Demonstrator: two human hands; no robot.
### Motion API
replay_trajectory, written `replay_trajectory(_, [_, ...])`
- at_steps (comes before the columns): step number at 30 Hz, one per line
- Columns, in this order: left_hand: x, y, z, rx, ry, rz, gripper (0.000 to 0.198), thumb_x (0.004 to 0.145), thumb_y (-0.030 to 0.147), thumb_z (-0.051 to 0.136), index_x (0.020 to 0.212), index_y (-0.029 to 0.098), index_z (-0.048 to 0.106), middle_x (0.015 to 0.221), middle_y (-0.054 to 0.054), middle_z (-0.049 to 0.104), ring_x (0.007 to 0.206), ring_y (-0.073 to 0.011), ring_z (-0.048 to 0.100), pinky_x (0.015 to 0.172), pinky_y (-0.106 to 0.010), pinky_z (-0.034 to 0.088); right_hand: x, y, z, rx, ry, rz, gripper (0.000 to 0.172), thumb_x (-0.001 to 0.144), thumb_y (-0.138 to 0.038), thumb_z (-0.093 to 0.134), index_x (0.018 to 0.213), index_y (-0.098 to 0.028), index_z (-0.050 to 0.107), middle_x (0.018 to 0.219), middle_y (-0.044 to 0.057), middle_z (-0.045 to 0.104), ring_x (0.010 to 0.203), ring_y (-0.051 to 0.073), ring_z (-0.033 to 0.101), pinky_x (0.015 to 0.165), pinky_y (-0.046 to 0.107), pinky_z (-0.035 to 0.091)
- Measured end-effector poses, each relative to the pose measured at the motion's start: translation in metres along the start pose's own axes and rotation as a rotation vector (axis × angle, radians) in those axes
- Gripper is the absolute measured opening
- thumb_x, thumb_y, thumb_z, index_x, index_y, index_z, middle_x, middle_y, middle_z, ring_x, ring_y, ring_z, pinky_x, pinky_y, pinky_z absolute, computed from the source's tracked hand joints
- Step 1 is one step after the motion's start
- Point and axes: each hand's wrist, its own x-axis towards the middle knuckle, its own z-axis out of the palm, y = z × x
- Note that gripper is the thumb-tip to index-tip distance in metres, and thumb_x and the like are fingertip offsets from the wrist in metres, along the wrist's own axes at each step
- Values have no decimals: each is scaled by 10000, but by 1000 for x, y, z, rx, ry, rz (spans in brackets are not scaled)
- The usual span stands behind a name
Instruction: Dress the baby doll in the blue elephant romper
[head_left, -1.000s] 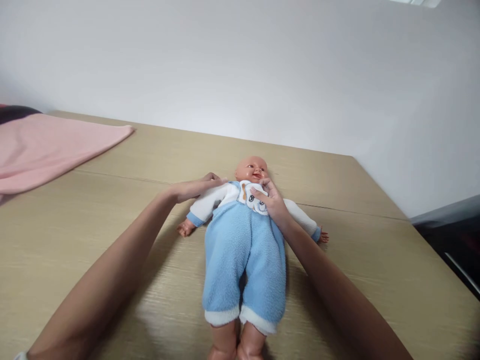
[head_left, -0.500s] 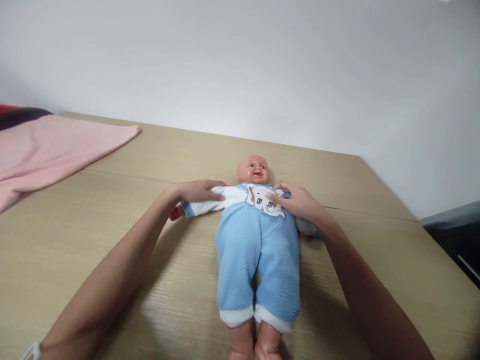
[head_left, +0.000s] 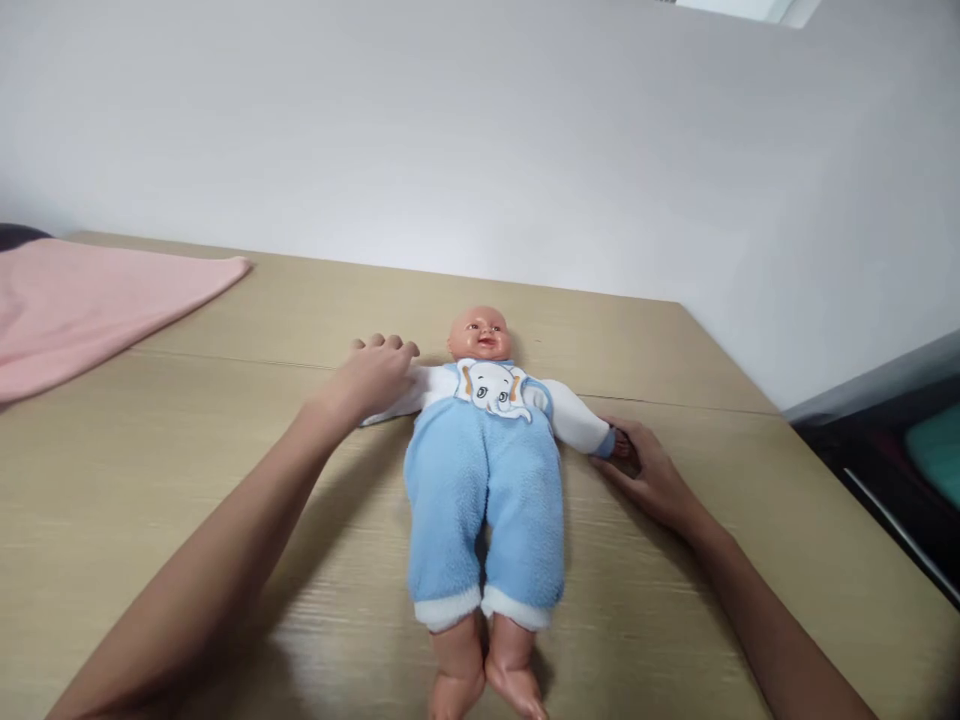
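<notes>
A baby doll [head_left: 484, 480] lies on its back on the wooden table, head away from me and bare feet toward me. It wears a blue and white fleece outfit with an elephant face on the chest. Over the doll's arm on the left side, my left hand [head_left: 375, 378] is closed on the white sleeve, its fingers bent and its thumb out of sight. The doll's hand on that side is hidden. My right hand [head_left: 649, 475] reaches round the doll's other hand [head_left: 622, 445] at the blue cuff, thumb below and fingers above.
A pink cloth [head_left: 112, 300] lies at the table's left, with a dark item behind it. The table [head_left: 262, 480] meets a pale wall at the back. Beyond its right edge stands something dark [head_left: 892, 460] with a green patch.
My right hand has moved from the doll's chest out to its hand, and that arm now lies stretched outward. My left hand has slid from the upper sleeve toward the cuff. The view shifted slightly.
</notes>
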Motion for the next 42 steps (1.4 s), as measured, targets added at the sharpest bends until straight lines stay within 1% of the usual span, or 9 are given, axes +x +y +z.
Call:
replay_trajectory(4, [-1,74,-3,-111,294,212,352,1101,315,525,1359,128,674,1332,-236,713,1245,-424,630,1082,-557,505,-3,5,4,182,44,78,425,894,-458,838,1257,-275,714,1228,120,773,1118,342,760,964,508,633])
replay_trajectory(6, [12,108,4,-241,315,382,288,1104,329,564,1324,182,680,1325,-178,716,1264,-371,627,1104,-499,511,2,-1,9,300,86,105,452,850,-454,874,1226,-272,700,1141,90,767,1023,306,761,885,456,640])
replay_trajectory(10, [48,143,25,-287,274,409,213,1067,291,652,1237,182,718,1243,-162,740,1209,-361,658,1077,-492,511,14,-17,15,514,197,124,506,780,-475,949,1167,-271,695,1090,57,743,971,271,728,904,435,623])
replay_trajectory(18, [47,132,27,-638,348,650,280,1154,411,531,1179,196,710,1111,-107,739,1049,-277,671,969,-397,507,64,-33,16,695,289,156,597,674,-577,1014,1027,-278,637,996,22,734,1012,255,727,1023,461,613])
replay_trajectory(24, [30,125,26,-727,463,741,339,1145,484,539,1199,244,773,1086,-107,736,1003,-260,666,941,-398,514,87,-68,32,569,136,-2,471,731,-459,998,985,-271,650,969,30,774,928,256,738,920,435,611])
replay_trajectory(28, [28,123,26,-837,489,702,306,1111,497,597,1147,252,777,1058,-99,733,1001,-258,685,941,-405,538,79,-86,41,326,13,-152,239,812,-304,880,985,-279,717,969,28,732,911,270,676,908,431,552])
replay_trajectory(32, [37,126,20,-1021,435,583,235,1039,454,717,1023,220,728,990,-64,736,932,-237,680,891,-379,541,66,-95,36,311,-45,-239,198,873,-300,818,1061,-291,757,1130,71,725,1091,330,657,1059,494,513])
replay_trajectory(36, [52,127,26,-1027,366,481,252,988,455,760,969,215,686,1008,-60,716,977,-252,662,921,-392,535,58,-92,45,738,-30,-12,224,931,-501,786,1000,-289,768,1184,74,709,1229,338,633,1178,517,476])
replay_trajectory(42, [63,128,47,-686,309,403,124,1013,330,597,943,230,621,1056,-105,705,1072,-311,628,1017,-472,504,59,-71,88,1014,184,323,449,914,-687,756,836,-285,571,841,8,599,809,233,602,826,410,585])
